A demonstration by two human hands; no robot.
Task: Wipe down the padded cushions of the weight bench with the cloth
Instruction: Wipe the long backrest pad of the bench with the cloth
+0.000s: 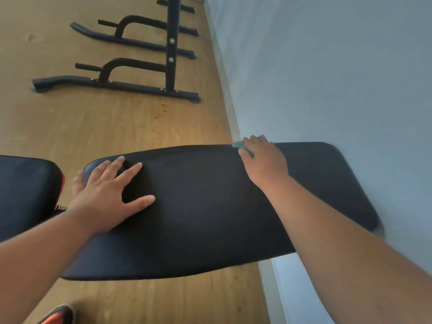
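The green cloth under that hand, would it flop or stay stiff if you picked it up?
Probably floppy: the cloth looks bunched and crumpled where it pokes out from under the right hand. It is likely light too, since little of it shows beyond the hand. It should slide easily, as the long cushion looks smooth, while the left hand rests flat on it.

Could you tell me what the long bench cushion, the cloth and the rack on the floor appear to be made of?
Cushion: likely black vinyl or faux leather over padding, matte and smooth with soft rounded edges. Cloth: probably soft fabric; only a bunched pale green bit shows under the right hand. Rack: seemingly black painted metal tubing, with silver bolts.
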